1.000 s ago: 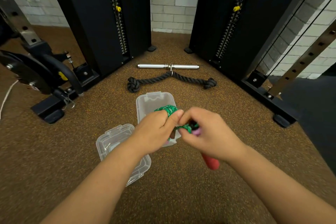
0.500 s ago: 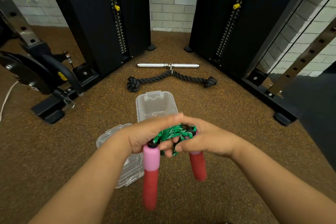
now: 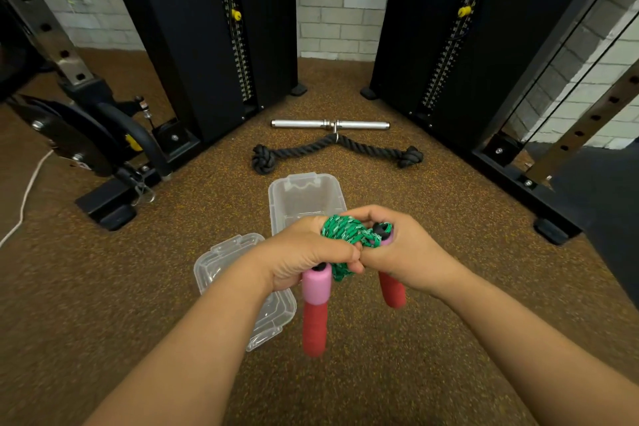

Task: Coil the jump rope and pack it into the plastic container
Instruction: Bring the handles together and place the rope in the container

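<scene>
Both hands (image 3: 349,249) grip the coiled jump rope (image 3: 349,235) above the container (image 3: 304,197)

Both hands (image 3: 349,249) hide most of the green rope coil (image 3: 345,232); the left forearm covers part of the clear lid (image 3: 221,259).

Green rope (image 3: 349,232) flecked with white and darker green. Two handles, red with pink tops and black caps: one (image 3: 315,308) at 6 o'clock of the rope, the other (image 3: 391,289) at 5. Clear, colourless container (image 3: 304,194) and lid (image 3: 221,263). Brown floor (image 3: 432,225) speckled orange and green. Silver bar (image 3: 330,124); black knotted rope (image 3: 337,150).
</scene>
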`<state>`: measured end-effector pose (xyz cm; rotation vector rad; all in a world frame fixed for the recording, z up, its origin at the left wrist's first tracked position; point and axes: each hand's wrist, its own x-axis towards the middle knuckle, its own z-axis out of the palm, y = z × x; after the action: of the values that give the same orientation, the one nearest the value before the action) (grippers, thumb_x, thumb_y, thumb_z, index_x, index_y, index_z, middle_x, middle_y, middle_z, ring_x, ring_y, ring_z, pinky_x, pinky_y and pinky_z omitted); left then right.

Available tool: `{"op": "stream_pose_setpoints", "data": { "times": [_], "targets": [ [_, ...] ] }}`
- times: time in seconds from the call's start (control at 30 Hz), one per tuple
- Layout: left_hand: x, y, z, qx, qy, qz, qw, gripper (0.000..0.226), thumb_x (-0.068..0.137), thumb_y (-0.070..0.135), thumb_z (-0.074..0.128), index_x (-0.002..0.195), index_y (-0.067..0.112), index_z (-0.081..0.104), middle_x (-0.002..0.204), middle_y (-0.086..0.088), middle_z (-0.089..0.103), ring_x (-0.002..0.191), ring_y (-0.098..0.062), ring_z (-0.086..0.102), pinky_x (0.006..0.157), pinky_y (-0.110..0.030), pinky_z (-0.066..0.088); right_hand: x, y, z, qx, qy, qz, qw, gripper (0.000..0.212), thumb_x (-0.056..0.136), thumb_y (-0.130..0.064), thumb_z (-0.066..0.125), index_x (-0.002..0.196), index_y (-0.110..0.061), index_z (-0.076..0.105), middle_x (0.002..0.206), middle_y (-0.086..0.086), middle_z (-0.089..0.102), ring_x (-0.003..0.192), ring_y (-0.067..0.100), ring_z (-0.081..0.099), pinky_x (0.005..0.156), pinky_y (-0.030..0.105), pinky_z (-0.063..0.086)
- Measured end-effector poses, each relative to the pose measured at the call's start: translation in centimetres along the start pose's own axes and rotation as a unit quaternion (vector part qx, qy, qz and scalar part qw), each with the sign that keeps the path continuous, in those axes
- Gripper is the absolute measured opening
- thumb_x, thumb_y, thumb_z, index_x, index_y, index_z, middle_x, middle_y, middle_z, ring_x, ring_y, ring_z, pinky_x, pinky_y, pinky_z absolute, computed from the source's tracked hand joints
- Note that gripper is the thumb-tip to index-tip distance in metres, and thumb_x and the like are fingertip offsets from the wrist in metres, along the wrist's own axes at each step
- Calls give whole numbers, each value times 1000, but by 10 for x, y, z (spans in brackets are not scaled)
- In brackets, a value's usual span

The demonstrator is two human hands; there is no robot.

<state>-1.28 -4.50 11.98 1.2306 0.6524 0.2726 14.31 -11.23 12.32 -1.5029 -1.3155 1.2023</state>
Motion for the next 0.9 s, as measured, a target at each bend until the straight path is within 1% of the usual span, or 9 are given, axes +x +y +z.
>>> {"op": "stream_pose_setpoints", "data": {
  "times": [0.07, 0.2, 0.3, 0.4, 0.53, 0.67, 0.73, 0.83, 0.9],
  "targets": [
    [2, 1, 4, 7, 32, 9, 999, 29, 66, -8, 59, 73, 16, 74, 69, -1, 66, 63, -11, 63, 65, -22, 52, 2, 1, -2, -2, 11, -3, 1000, 43, 72, 12, 67, 107, -12, 66, 90, 1, 69, 70, 8, 59, 63, 23, 51],
    [9, -6, -3, 100, 143, 7, 985, 29, 64, 8, 64, 93, 8, 65, 75, -6, 60, 68, -17, 53, 62, -32, 43, 2, 5, -4, -7, 23, 11, 1000, 41, 72, 8, 64, 105, -17, 64, 85, 2, 67, 61, 7, 54, 56, 23, 46],
    [13, -9, -5, 153, 173, 21, 973, 25, 72, 15, 66, 96, 17, 67, 80, -6, 66, 71, -16, 58, 66, -39, 49, 4, 12, -2, -16, 56, 18, 998, 40, 74, 5, 65, 106, -19, 63, 88, 9, 69, 61, 8, 55, 56, 24, 47],
    [15, -10, -1, 163, 199, 42, 966, 21, 74, 24, 64, 96, 26, 64, 86, -3, 69, 76, -14, 62, 79, -43, 54, 8, 16, -1, 38, 89, 29, 995, 44, 75, 5, 66, 111, -19, 63, 92, 9, 70, 69, 15, 57, 65, 31, 49],
    [19, -10, 1, 182, 211, 53, 959, 16, 83, 26, 54, 98, 29, 58, 93, -8, 67, 81, -18, 60, 83, -47, 51, 13, 26, 2, 135, 100, 41, 985, 45, 72, 2, 73, 113, -17, 64, 97, 10, 73, 82, 17, 65, 85, 39, 53],
    [18, -5, -5, 178, 235, 50, 954, 15, 90, 23, 53, 104, 25, 58, 99, -10, 67, 88, -28, 63, 83, -44, 51, 9, 34, 6, 162, 38, 69, 984, 33, 71, -9, 77, 101, -11, 63, 84, 5, 65, 75, 14, 60, 70, 29, 53],
    [19, -4, -9, 162, 241, 47, 956, 17, 91, 22, 54, 107, 22, 59, 102, -12, 68, 90, -28, 64, 85, -44, 51, 7, 37, 10, 171, -11, 100, 980, 30, 71, -13, 76, 99, -8, 65, 82, 5, 67, 74, 15, 61, 64, 25, 52],
    [22, -9, -16, 101, 253, 43, 961, 22, 91, 17, 54, 112, 19, 61, 103, -10, 69, 87, -20, 63, 82, -38, 52, 3, 45, 21, 179, -96, 126, 971, 33, 76, -13, 73, 108, -9, 68, 98, 7, 72, 90, 21, 62, 82, 39, 52],
    [24, -14, -21, 34, 274, 24, 961, 18, 90, 12, 54, 103, 19, 64, 98, -13, 69, 82, -23, 63, 79, -41, 52, 3, 49, 31, 201, -118, 132, 964, 35, 74, -14, 71, 109, -16, 67, 95, 3, 72, 87, 18, 64, 80, 36, 52]
  ]
}}
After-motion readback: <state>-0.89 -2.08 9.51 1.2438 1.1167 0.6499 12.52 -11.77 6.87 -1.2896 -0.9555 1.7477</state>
